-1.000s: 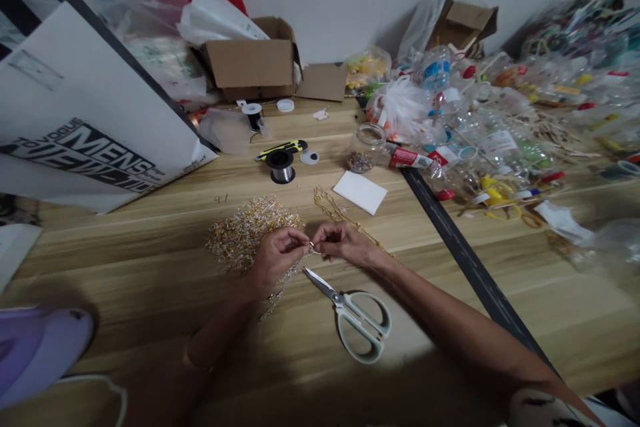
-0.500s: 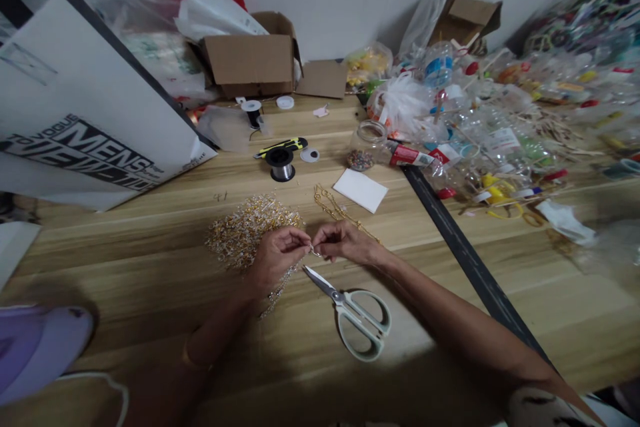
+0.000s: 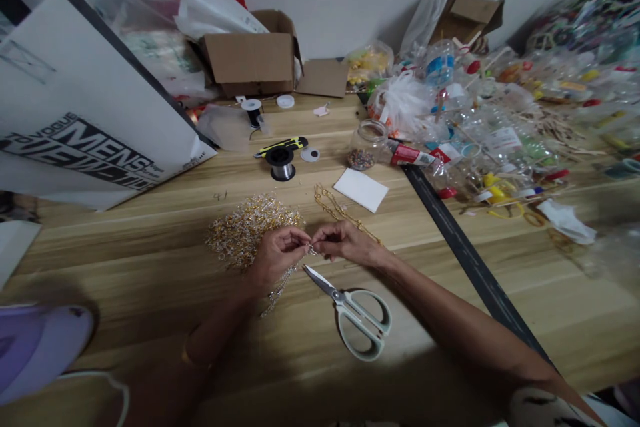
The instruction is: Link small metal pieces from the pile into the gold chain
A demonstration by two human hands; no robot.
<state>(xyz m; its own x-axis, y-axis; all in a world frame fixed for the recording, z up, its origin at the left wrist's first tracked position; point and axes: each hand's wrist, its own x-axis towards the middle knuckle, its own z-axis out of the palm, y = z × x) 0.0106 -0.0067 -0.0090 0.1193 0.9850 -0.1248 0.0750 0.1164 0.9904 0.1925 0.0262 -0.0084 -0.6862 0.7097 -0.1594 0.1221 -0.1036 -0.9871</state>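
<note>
My left hand (image 3: 278, 255) and my right hand (image 3: 344, 242) meet at the middle of the wooden table, each pinching a small silver piece (image 3: 312, 250) between thumb and fingers. A silver chain (image 3: 278, 295) hangs or lies below my left hand. Behind that hand is a pile of gold and silver links (image 3: 245, 227). A gold chain (image 3: 330, 204) lies beyond my right hand, partly hidden by it. Scissors (image 3: 350, 310) with pale handles rest just below my hands, their tips near the fingers.
Wire spool (image 3: 281, 164), yellow-black cutter (image 3: 290, 144), white card (image 3: 361, 190) and bead jar (image 3: 367, 146) stand or lie farther back. Plastic bottles (image 3: 500, 140) are heaped at right. Cardboard box (image 3: 250, 59) is at the back; a white printed box (image 3: 90, 107) and purple object (image 3: 45, 347) are left.
The silver piece between my fingertips has shifted slightly and shows at a different angle. Both hands remain in nearly the same place.
</note>
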